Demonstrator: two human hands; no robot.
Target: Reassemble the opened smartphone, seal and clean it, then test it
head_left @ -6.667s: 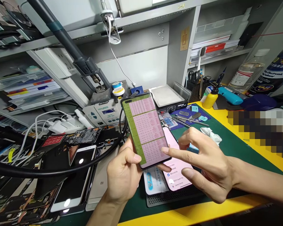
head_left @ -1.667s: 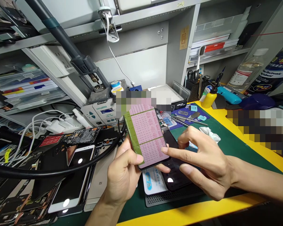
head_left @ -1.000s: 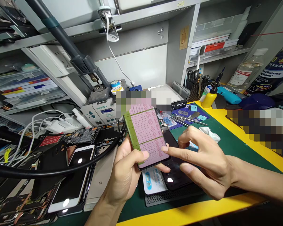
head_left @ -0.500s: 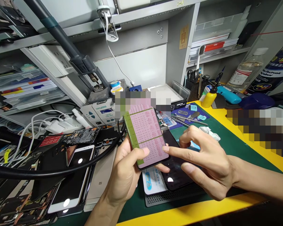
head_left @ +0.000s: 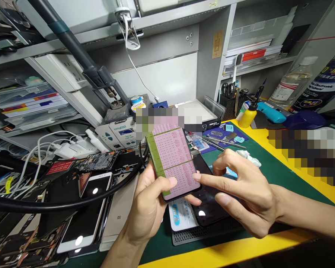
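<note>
My left hand (head_left: 150, 197) grips a smartphone (head_left: 177, 163) whose lit screen shows a pink table with a green column; the upper part is blurred by a mosaic. The left thumb lies on the lower screen, and fingers wrap behind the phone. My right hand (head_left: 242, 193) holds nothing: its index finger reaches to the screen's lower right edge, with the thumb apart below. Under the hands a dark phone (head_left: 209, 208) lies face up, partly hidden, on a white and blue card (head_left: 181, 216) and a black perforated pad (head_left: 184, 238).
A white phone (head_left: 85, 214), a gold phone (head_left: 120, 212) and loose phone parts crowd the left side, crossed by a thick black cable (head_left: 72, 206). Tweezers (head_left: 223, 141) lie on a purple mat (head_left: 226, 128) behind. A yellow bottle (head_left: 248, 116) stands at the right.
</note>
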